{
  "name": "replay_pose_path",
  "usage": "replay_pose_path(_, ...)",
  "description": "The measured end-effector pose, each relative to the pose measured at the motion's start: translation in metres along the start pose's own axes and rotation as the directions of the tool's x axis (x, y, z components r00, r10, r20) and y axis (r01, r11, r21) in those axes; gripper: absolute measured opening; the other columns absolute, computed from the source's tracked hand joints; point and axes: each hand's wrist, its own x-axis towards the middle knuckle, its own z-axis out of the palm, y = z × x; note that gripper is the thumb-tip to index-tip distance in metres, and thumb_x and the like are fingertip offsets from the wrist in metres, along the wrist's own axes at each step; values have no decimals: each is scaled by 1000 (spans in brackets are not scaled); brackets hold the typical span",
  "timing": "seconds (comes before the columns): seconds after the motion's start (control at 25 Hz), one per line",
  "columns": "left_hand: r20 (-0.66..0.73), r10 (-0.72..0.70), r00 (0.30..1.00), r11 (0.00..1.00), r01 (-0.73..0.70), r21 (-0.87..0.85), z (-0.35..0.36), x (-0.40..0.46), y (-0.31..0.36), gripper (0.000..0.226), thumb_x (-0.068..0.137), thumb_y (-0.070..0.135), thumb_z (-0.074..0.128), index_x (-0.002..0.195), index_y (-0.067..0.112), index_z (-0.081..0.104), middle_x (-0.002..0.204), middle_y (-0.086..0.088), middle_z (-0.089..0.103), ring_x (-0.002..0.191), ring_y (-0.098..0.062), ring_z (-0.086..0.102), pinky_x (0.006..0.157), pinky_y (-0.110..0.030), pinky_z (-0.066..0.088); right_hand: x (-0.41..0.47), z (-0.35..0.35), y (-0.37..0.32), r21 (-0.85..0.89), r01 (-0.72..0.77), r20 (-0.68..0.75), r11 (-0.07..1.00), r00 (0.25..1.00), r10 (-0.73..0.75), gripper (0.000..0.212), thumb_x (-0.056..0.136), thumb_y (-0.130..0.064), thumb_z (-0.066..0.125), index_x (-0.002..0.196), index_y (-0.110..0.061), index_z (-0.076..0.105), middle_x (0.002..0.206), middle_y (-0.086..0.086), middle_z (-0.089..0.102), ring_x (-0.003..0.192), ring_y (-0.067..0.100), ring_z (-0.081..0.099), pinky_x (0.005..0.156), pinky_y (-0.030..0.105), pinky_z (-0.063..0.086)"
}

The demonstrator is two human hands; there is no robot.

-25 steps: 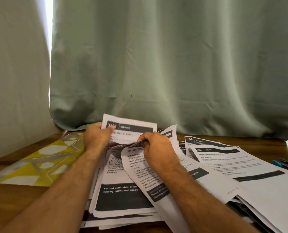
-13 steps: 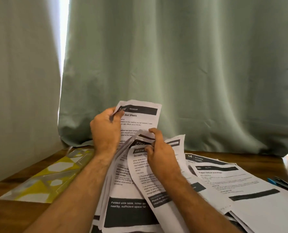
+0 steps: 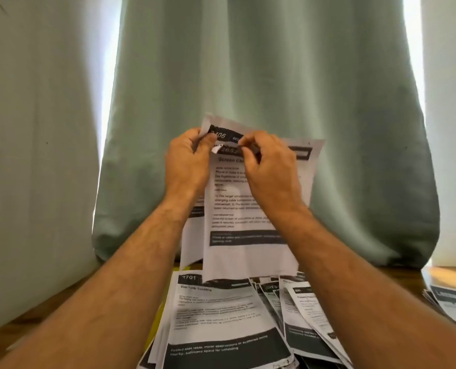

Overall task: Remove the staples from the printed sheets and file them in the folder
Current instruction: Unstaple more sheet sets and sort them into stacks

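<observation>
While the stapled sheets [image 3: 251, 206] are held upright above the table [image 3: 408, 275], their top left corner is gripped by the left hand [image 3: 188, 162], with fingers curled round the edge. Just to the right of that hand, the right hand [image 3: 270, 166] is closed in a pinch at the same corner, thumb and forefinger meeting where a staple would sit; the staple itself is too small to be made out. The step in hand is judged to be working the staple free with bare fingers. It is best done with the paper kept taut by the left hand right beside the staple, so that the pull is taken by the metal and not the sheet. The legs should be bent straight first, then drawn out squarely; otherwise the corner may be torn. Below both hands, more printed sheets [image 3: 221, 315] are spread loosely on the table. A yellow edge, possibly the folder [image 3: 159, 318], is glimpsed under them.
</observation>
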Motion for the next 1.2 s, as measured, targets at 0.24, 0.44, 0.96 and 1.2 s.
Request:
replay_pose_path(0.24,265,-502,823,782,563,-266,25,-26,-15,20,99,21,59,105,4,68,90,-18,74,73,-29,70,71,-45,62,8,-22,14,-142,-82,138,986,985,102,13,96,-25,60,98,-20,72,87,-9,64,70,-2,52,62,2,36)
replay_pose_path(0.44,408,-784,468,400,883,-244,49,-111,-98,19,97,10,49,92,5,66,82,-19,69,71,-34,68,71,-47,60,-73,1,64,-303,-311,406,901,813,417,14,95,-22,62,90,-22,75,72,-11,65,64,3,59,66,19,49)
replay_pose_path(0.96,336,-839,429,443,896,-37,62,-183,-157,13,101,17,59,109,14,68,90,-17,77,84,-38,75,80,-55,61,-161,26,111,-437,-442,541,783,566,622,14,93,-26,64,102,-25,74,99,1,73,86,18,67,84,31,55)
replay_pose_path(1.2,319,-849,422,394,906,-151,60,-178,-150,20,105,19,51,95,25,67,84,-15,76,78,-35,74,73,-50,62,-148,37,96,-489,-248,582,836,621,525,23,95,-28,60,114,-24,71,114,6,62,96,24,63,87,34,51)
